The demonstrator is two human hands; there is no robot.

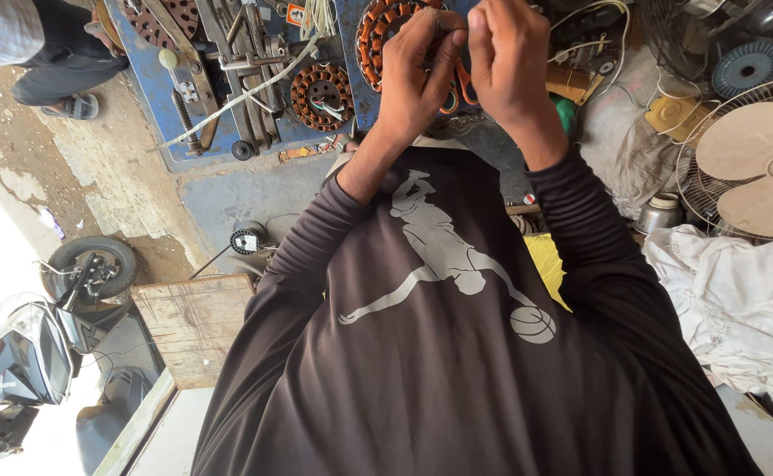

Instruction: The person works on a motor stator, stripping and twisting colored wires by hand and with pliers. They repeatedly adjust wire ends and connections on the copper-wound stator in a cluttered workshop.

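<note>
Orange-handled scissors (466, 84): sit between the two hands, only part of the handle loops showing; the blades are hidden behind the fingers.
Left hand (417, 75): raised in front of the chest, fingers curled inward toward the scissors handles, the thumb side pressed close to the other hand. Whether it grips the handles or only touches them cannot be told.
Right hand (505, 62): held just beside the left, fingers bunched into a loose fist with the tips pinched together near the top edge; what they pinch is too small to make out.
Arms: both forearms rise from dark long sleeves and bend at the elbow, so the hands meet close together above the workbench.
Copper-wound stator ring (377, 35): lies on the bench directly behind the left hand, which covers much of it.
Smaller stator (322, 95): rests on the bench to the left of the hands, with wires in its centre.
Blue workbench (227, 189): worn and cluttered with metal tools and a white cord.
Fan (761, 163): wire guard with beige blades, well to the right.
White cloth (739, 291): heaped below the fan.
Wooden board (194, 326): lower left, beside the person's sleeve.
Another person: a sandalled foot (73, 106) at the upper left.
</note>
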